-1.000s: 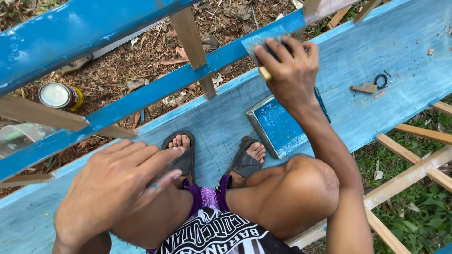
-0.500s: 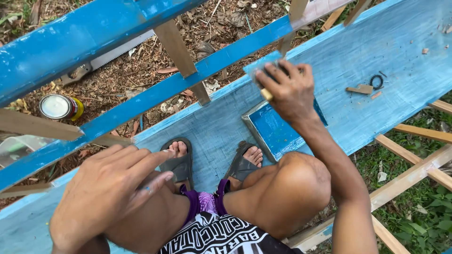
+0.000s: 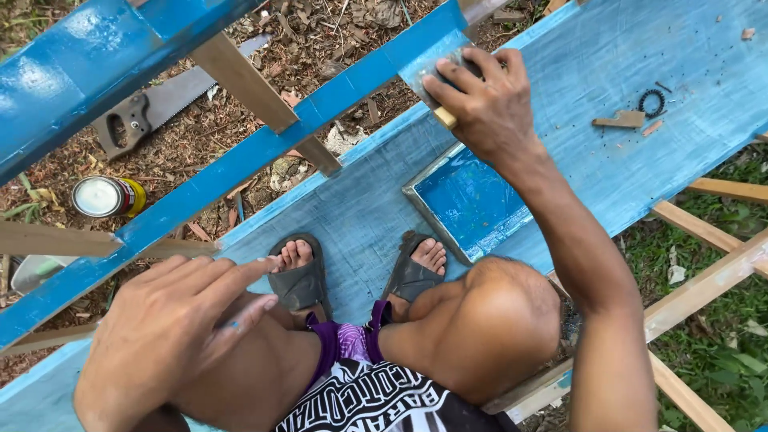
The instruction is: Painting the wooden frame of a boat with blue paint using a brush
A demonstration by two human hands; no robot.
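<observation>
Paintbrush (image 3: 442,112) with pale wooden handle, pressed against blue-painted rail (image 3: 264,144) at upper centre, clamped in fingers of right hand (image 3: 480,104). Just below, square tray of blue paint (image 3: 468,200) lying on blue plank surface (image 3: 608,72). Left hand (image 3: 172,328) resting on left knee, fingers apart and holding nothing. Sandalled feet planted on surface. Handsaw (image 3: 152,108) and paint can (image 3: 104,196) on ground beyond rail.
</observation>
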